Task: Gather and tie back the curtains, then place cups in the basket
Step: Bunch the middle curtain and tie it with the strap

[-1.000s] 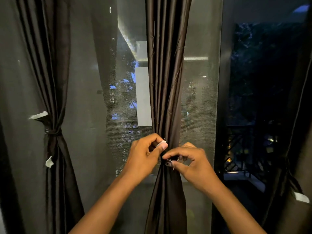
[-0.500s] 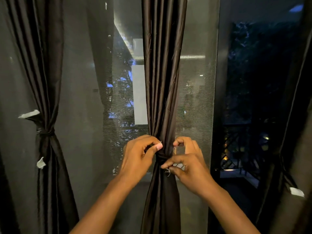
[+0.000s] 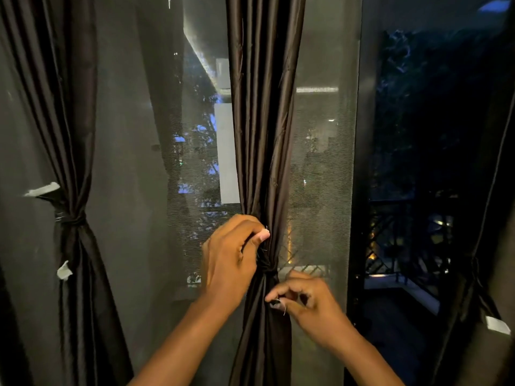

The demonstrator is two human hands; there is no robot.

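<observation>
A dark brown curtain (image 3: pixel 264 121) hangs in the middle, gathered into a narrow bundle and cinched at waist height by a dark tie band (image 3: pixel 269 270). My left hand (image 3: pixel 231 263) is on the bundle's left side and pinches one end of the tie near its thumb tip. My right hand (image 3: pixel 309 299) sits lower and to the right, pinching the other frayed end of the tie between thumb and forefinger. A second brown curtain (image 3: pixel 69 135) at the left is bound with its own tie (image 3: pixel 71 218). No cups or basket are in view.
A mesh screen (image 3: pixel 320 162) and window glass stand behind the curtains. A dark vertical frame post (image 3: pixel 362 190) is at the right, with a dark balcony railing (image 3: pixel 404 246) beyond. Another curtain edge (image 3: pixel 496 274) with a white tag hangs at the far right.
My right hand has dropped down and outward with its end of the tie. My left hand has stayed at the bundle. The tie now looks drawn tighter around the curtain.
</observation>
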